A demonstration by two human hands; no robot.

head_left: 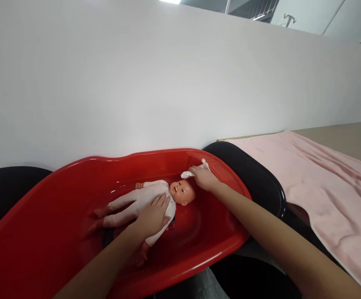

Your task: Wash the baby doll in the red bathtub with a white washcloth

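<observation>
A baby doll with a white cloth body lies on its back in a red baby bathtub, its head toward the right end. My left hand rests flat on the doll's chest, fingers stretched out. Just above the doll's head, my right hand is closed around a small white cloth, with parts of it sticking out on both sides of the fingers. Something dark, partly hidden by my left forearm, shows beneath the doll.
A black, rounded surface adjoins the tub's right end, and another black shape stands at the left. Farther right, a pink towel covers part of a beige surface. A white wall rises behind the tub.
</observation>
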